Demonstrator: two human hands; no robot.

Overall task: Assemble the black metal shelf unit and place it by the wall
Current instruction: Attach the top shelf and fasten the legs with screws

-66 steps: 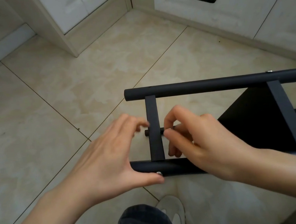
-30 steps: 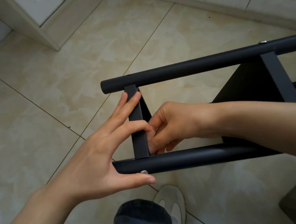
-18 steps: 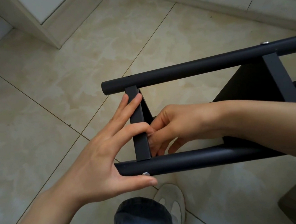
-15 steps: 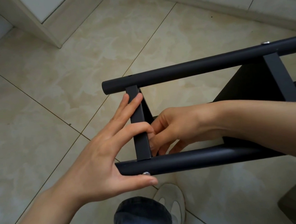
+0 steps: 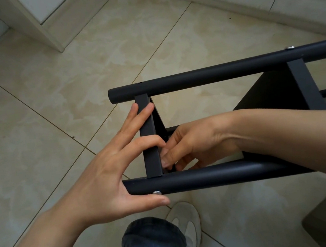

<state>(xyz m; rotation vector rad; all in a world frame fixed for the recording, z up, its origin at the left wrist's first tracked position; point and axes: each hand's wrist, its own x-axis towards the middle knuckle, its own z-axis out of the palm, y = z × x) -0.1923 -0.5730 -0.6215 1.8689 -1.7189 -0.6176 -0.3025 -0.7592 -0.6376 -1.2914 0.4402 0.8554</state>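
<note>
At far left a white cabinet [image 5: 45, 20] base meets the tiled floor [image 5: 50, 96]. The left hand [image 5: 106, 172] reaches in from the lower left, spread open. Its long fingers [image 5: 137, 122] lie flat on the end crossbar [image 5: 152, 162], the forefinger bends across that bar, and the thumb runs along the underside of the near tube [image 5: 206, 176], just beside a silver screw [image 5: 156, 192]. The shelf unit [image 5: 273, 90] lies on its side above the floor, its open end toward the left. The near tube and the far tube [image 5: 203, 76] run off to the right, joined by the crossbar. Below it are a jeans knee [image 5: 153, 242] and a pale shoe [image 5: 188, 221]. The right hand [image 5: 193, 142] comes in between the tubes, its fingers curled tight against the crossbar's inner face. I cannot tell whether they pinch anything there. Farther right a second crossbar [image 5: 306, 85] spans the tubes.
</note>
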